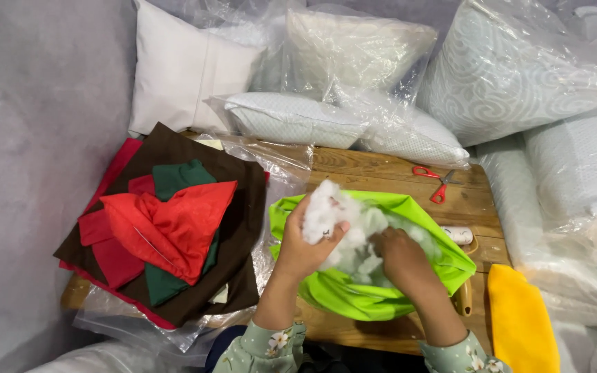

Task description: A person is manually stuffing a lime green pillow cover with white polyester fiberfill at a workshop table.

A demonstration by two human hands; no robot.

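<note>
Stuffing green cover (pixel 354 293) on table (pixel 388 173).
Left hand (pixel 305 242) clamps fluff (pixel 329 207) just above cover mouth; right hand (pixel 402 259) buried in it, grip unclear. Cover's long axis runs left-right.

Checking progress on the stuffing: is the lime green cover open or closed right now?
Open. The lime green cover gapes upward, white stuffing shows inside, and the right hand reaches in.

The scene is viewed from a single head-worn camera, aimed steeply down and forward over a low wooden table (pixel 395 173), close above the hands, with bagged pillows (pixel 354 48) seen at the far edge
</note>
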